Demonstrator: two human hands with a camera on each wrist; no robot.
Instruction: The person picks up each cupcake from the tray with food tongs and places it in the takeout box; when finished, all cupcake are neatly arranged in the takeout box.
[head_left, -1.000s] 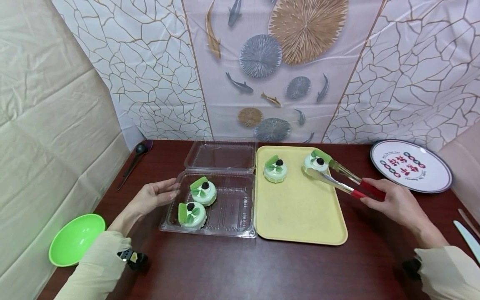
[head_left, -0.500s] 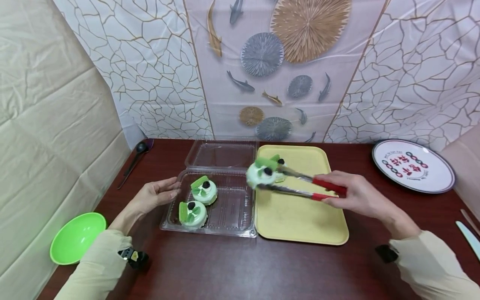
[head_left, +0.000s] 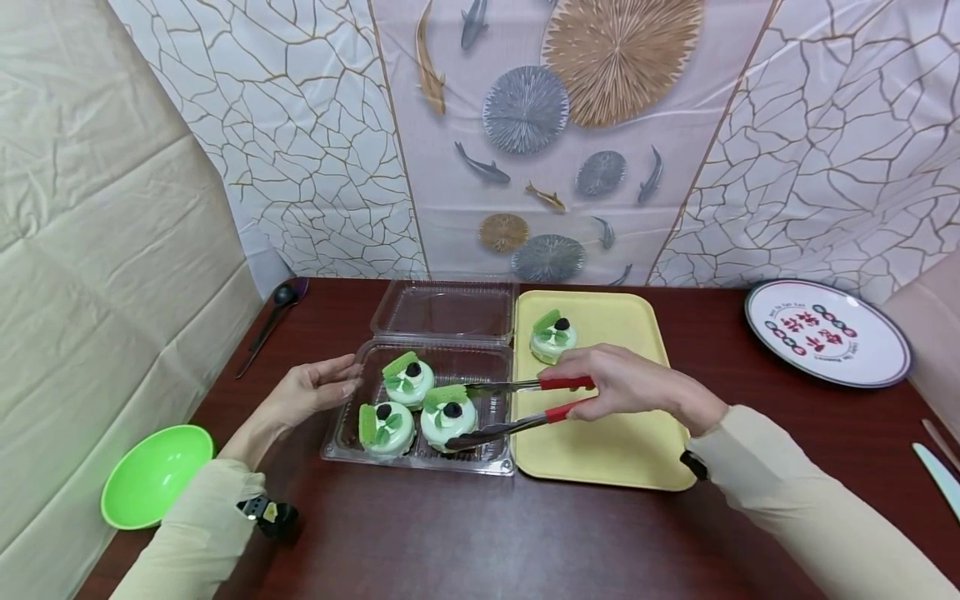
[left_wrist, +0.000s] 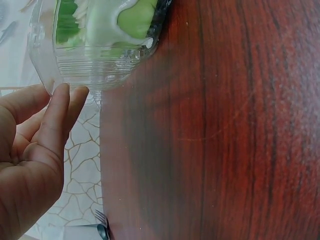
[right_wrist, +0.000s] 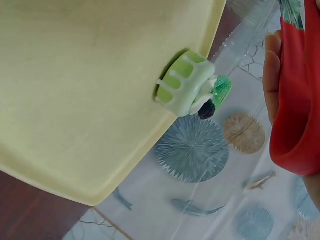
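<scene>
The right hand [head_left: 618,382] curls its fingers round red-handled tongs [head_left: 517,425], whose tips flank a green cake [head_left: 442,423] in a clear container [head_left: 492,400], a second cake [head_left: 388,433] at its nine o'clock and a third cake [head_left: 411,387] at ten. The left hand [head_left: 311,393], fingers loosely extended, touches the container's ten-o'clock edge. At three o'clock, a yellow tray [head_left: 600,454] bears a fourth cake [head_left: 553,343].

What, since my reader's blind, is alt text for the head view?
A right hand holds tongs around a cake at a clear container holding two others; left hand at its left edge; a fourth cake on a yellow tray.
</scene>
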